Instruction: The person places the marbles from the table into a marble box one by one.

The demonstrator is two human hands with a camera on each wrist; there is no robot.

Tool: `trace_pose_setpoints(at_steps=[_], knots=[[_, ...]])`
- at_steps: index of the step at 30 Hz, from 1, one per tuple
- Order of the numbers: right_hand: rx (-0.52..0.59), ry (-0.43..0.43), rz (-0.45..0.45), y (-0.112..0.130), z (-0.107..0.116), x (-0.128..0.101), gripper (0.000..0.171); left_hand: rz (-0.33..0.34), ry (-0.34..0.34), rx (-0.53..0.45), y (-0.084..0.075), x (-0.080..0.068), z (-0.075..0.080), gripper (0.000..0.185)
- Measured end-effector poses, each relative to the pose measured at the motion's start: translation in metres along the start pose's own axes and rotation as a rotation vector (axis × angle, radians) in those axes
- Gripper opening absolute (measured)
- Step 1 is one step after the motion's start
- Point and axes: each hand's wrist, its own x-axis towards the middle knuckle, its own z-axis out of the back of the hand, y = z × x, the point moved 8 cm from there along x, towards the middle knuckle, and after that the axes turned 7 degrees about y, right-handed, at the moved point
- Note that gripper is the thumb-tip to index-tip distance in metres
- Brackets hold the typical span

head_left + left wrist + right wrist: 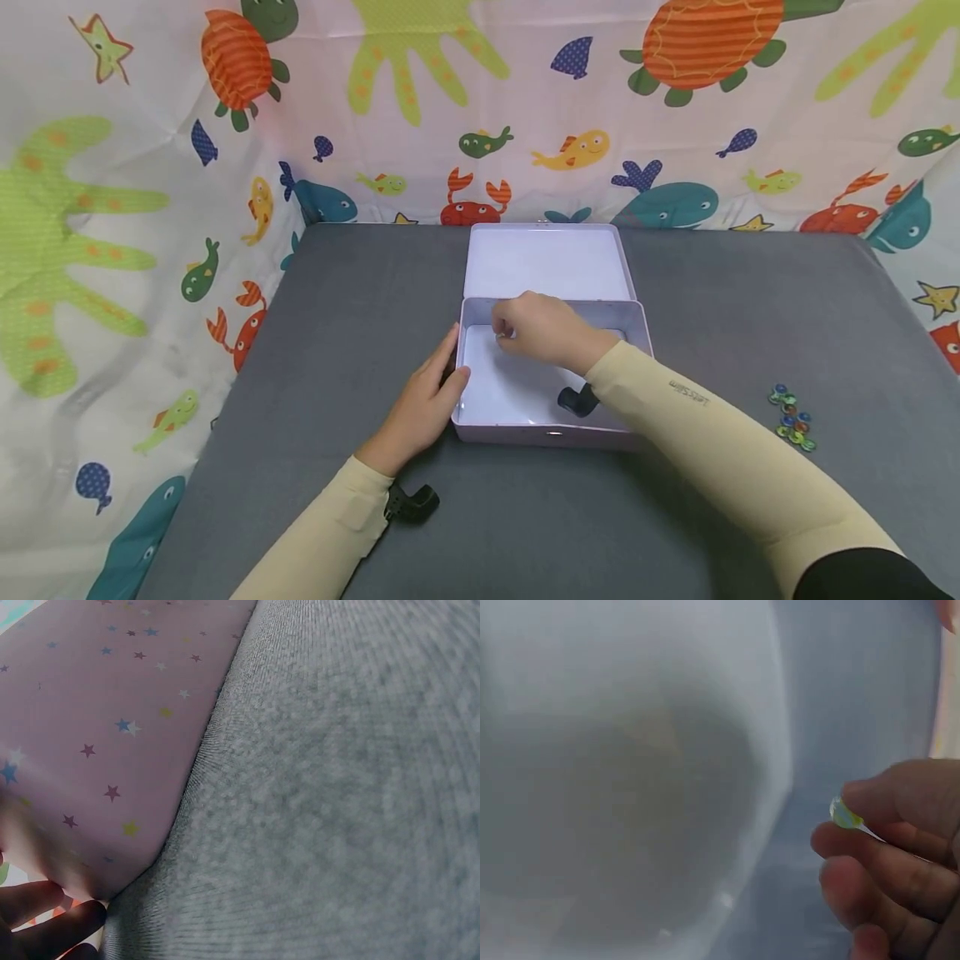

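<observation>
R hand pinches glassy marble over smooth rectangular tin; L hand flat vs its wall.

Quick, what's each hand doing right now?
Left hand: open, resting against the tin box.
Right hand: pinching a small glass bead over the box.

A staged tabletop recording booth rather than a lived-in room: a grey felt-covered table is walled on three sides by a hung children's cloth printed with turtles, fish, crabs and starfish. Only a few props lie out: an open tin and a cluster of glass beads.
</observation>
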Motion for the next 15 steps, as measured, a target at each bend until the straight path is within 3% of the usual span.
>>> trace_pose_setpoints(at_steps=[15], knots=[[-0.098, 0.017, 0.007, -0.005, -0.023, 0.011, 0.006, -0.004, 0.005, 0.015, 0.000, 0.000, -0.001, 0.066]])
